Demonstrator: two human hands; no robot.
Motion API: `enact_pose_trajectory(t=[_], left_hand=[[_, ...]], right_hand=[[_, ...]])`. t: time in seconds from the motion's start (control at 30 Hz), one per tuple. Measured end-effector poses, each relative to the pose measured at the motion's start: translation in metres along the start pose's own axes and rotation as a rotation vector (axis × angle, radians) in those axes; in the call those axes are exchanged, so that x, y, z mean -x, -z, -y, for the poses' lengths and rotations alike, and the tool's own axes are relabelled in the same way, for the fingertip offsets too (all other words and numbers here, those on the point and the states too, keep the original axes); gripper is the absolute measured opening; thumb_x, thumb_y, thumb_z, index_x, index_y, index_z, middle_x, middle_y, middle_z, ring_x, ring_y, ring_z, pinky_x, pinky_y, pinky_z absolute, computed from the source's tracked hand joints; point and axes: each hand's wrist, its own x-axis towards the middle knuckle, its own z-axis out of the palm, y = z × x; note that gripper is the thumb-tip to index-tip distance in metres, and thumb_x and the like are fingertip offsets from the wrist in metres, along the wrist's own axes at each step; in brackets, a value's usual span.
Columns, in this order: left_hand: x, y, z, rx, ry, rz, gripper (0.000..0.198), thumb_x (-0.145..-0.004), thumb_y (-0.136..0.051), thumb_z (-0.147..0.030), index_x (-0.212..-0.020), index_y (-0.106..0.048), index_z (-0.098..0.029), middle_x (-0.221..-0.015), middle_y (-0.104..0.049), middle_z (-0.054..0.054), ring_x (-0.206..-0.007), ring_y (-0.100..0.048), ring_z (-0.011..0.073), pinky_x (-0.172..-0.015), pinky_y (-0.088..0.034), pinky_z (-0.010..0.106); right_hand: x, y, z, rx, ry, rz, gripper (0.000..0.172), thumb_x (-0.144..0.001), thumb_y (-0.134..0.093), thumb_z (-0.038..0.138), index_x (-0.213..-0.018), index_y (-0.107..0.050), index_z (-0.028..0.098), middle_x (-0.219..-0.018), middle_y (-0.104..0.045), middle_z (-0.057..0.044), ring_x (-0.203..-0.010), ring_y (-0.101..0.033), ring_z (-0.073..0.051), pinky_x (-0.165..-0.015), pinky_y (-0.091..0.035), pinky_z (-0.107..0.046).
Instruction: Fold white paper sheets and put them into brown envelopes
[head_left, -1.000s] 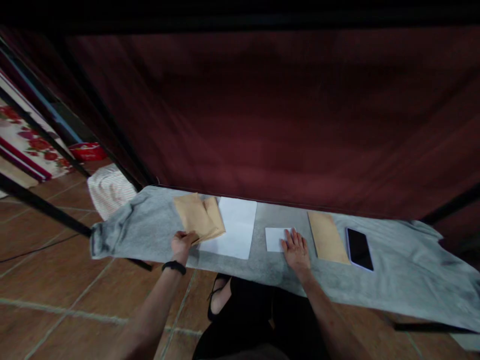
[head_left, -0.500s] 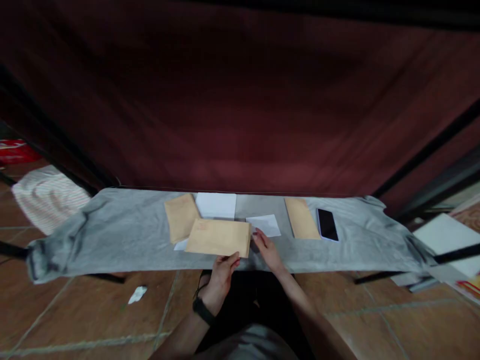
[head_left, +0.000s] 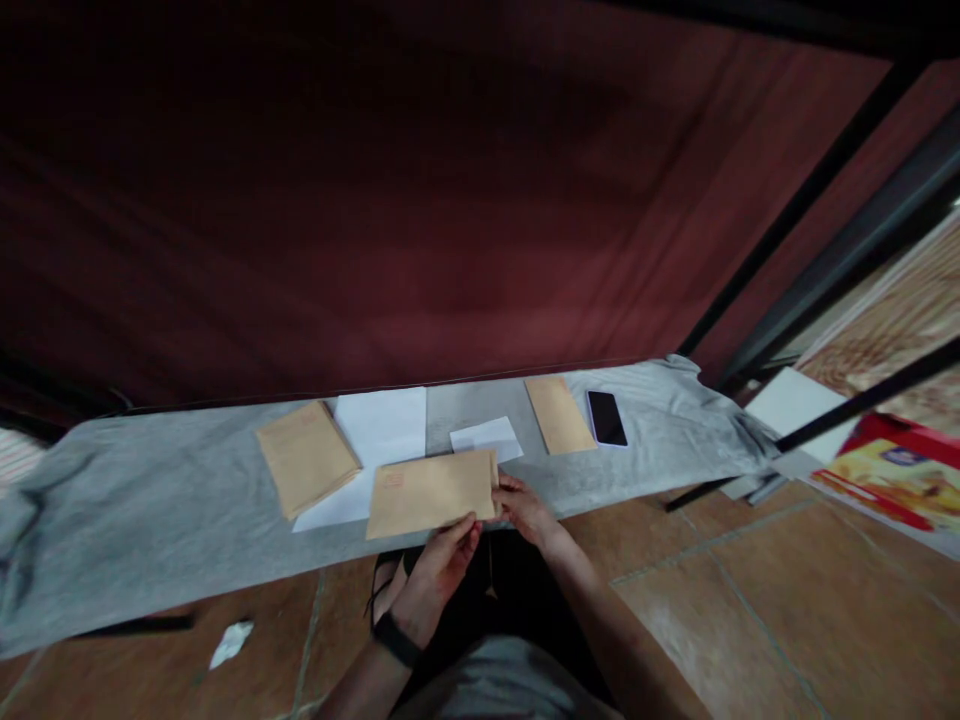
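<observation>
A person's 2 hands grip 1 flat, rectangular brown paper envelope point(head_left: 431, 492) at the near edge of a long table draped in a grey cloth point(head_left: 150, 500). The left hand point(head_left: 442, 560), with a black wristband point(head_left: 395, 640) on its wrist, pinches the envelope's lower right edge with closed fingers. The right hand point(head_left: 525, 508) clamps its right end. The envelope lies lengthwise, unwrinkled, with a faint reddish print near its upper left corner. Its left part overlaps 1 large white paper sheet point(head_left: 382, 430). Whether it rests on the cloth or is held just above it cannot be told. Also on the cloth are 1 small stack of brown envelopes point(head_left: 306, 457) to the left, their number unclear, 1 small white folded paper point(head_left: 486, 438) just behind the held envelope, 1 single tan envelope point(head_left: 559, 414) further right, and 1 black smartphone point(head_left: 606, 417) just beside that. 1 crumpled white scrap point(head_left: 231, 643) lies on the reddish tiled floor point(head_left: 750, 620), and a dark red curtain point(head_left: 420, 200) hangs behind the table.
</observation>
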Motion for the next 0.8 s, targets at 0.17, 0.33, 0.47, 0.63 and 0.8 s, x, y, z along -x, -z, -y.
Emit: enact_pose_trajectory(t=[0.17, 0.33, 0.47, 0.63, 0.8], left_hand=[[0.029, -0.002, -0.011, -0.75, -0.253, 0.171, 0.025, -0.083, -0.07, -0.041, -0.091, -0.069, -0.016, -0.086, -0.074, 0.01, -0.078, -0.072, 0.0237, -0.072, -0.058, 0.037], [0.023, -0.012, -0.047, -1.677, -1.085, 0.079, 0.09, -0.072, -0.079, -0.033, -0.151, -0.037, -0.023, -0.164, -0.022, 0.019, -0.15, -0.021, 0.0399, -0.117, -0.018, 0.064], [0.005, -0.009, -0.067, -1.974, -1.217, 0.094, 0.108, -0.068, -0.08, -0.046, -0.157, -0.025, -0.021, -0.164, -0.015, 0.022, -0.151, -0.015, 0.0416, -0.118, -0.007, 0.065], [0.003, -0.004, -0.072, -1.992, -1.291, 0.168, 0.098, -0.071, -0.075, -0.037, -0.156, -0.029, -0.02, -0.154, -0.04, 0.021, -0.147, -0.026, 0.0403, -0.119, -0.006, 0.064], [0.004, -0.001, -0.065, -1.909, -1.332, 0.143, 0.092, -0.073, -0.07, -0.031, -0.155, -0.03, -0.017, -0.142, -0.05, 0.02, -0.137, -0.041, 0.0379, -0.12, -0.013, 0.061]], right_hand=[[0.0, 0.007, 0.003, 0.25, 0.197, -0.037, 0.022, -0.076, -0.067, 0.041, -0.083, -0.07, 0.021, -0.07, -0.065, 0.002, -0.069, -0.06, -0.017, -0.064, -0.048, -0.026], [0.009, 0.012, 0.003, 0.418, 0.323, -0.063, 0.014, -0.08, -0.057, 0.029, -0.083, -0.068, 0.02, -0.075, -0.065, 0.001, -0.072, -0.059, -0.016, -0.065, -0.047, -0.025], [0.021, 0.012, 0.011, 0.477, 0.377, -0.022, 0.016, -0.081, -0.052, 0.024, -0.086, -0.067, 0.02, -0.077, -0.065, 0.001, -0.074, -0.059, -0.016, -0.066, -0.047, -0.025], [0.029, 0.009, 0.016, 0.427, 0.267, -0.07, 0.009, -0.078, -0.055, 0.028, -0.08, -0.062, 0.023, -0.07, -0.061, 0.002, -0.063, -0.057, -0.015, -0.057, -0.047, -0.025], [0.025, 0.005, 0.009, 0.261, 0.092, -0.229, 0.014, -0.076, -0.06, 0.034, -0.084, -0.059, 0.023, -0.067, -0.059, 0.003, -0.057, -0.054, -0.014, -0.052, -0.049, -0.027]])
